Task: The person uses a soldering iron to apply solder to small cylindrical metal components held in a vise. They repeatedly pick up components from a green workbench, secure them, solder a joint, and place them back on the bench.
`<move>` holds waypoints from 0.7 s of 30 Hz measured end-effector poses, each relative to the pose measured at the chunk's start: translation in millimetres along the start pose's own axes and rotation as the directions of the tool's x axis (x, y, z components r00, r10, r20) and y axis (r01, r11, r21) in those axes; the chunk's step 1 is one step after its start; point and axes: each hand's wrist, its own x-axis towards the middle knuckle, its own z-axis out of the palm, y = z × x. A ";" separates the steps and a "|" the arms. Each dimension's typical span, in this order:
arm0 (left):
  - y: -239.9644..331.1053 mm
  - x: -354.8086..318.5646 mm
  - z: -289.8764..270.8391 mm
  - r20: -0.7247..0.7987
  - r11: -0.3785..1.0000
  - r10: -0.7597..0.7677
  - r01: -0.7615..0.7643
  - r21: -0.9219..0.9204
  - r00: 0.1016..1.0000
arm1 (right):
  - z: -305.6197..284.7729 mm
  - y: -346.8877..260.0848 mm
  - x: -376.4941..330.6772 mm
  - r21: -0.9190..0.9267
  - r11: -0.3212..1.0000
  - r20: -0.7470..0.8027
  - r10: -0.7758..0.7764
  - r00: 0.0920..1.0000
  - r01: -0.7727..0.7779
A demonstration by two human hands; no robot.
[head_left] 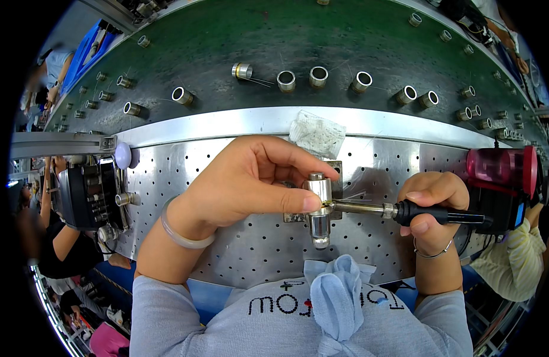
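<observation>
My left hand (244, 184) grips a shiny metal cylinder (318, 190) between thumb and fingers. The cylinder stands on a narrower polished metal post (319, 226) with a rounded near end. From the right, my right hand (435, 202) is closed round the black handle of a soldering iron (363, 207). Its tip meets the cylinder's lower edge, beside my left thumb; whether it presses there is too small to tell. Thin wires stick out to the right of the cylinder, just above the iron's shaft. A small metal plate (337, 169) lies partly hidden behind the cylinder.
A crumpled white pad (317, 134) rests at the bench's back edge. Beyond runs a green conveyor belt (256, 35) with several metal rings (319, 76). A red translucent container (501, 169) stands right, a black device (81, 196) left. A perforated metal bench (244, 262) lies under my hands.
</observation>
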 end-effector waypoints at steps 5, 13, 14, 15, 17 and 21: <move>0.5 0.2 -0.3 0.004 1.000 -0.002 0.002 -0.011 1.000 | 1.5 -0.7 1.2 -0.011 1.000 -0.002 0.000 1.000 0.000; -1.0 3.5 -0.4 0.033 0.999 -0.004 0.006 -0.046 0.999 | -1.8 -2.9 1.6 -0.025 0.999 -0.031 -0.023 0.999 0.022; -1.4 3.4 -3.1 0.046 0.998 0.003 0.000 -0.059 0.999 | -1.0 -3.4 3.1 -0.002 1.000 -0.071 -0.011 0.997 0.011; -2.8 2.5 -5.7 0.057 0.997 0.012 -0.008 -0.073 0.998 | 0.3 -4.4 3.6 0.022 1.000 -0.108 0.002 0.994 0.000; -6.1 1.3 -6.2 0.015 0.991 0.083 -0.081 -0.106 0.996 | 2.5 -3.1 4.1 0.022 1.000 -0.178 -0.014 0.984 0.019; 24.7 1.4 -27.0 -0.213 0.955 0.293 -0.295 0.023 0.932 | -4.6 -1.7 6.8 0.077 0.995 -0.150 -0.048 0.987 0.060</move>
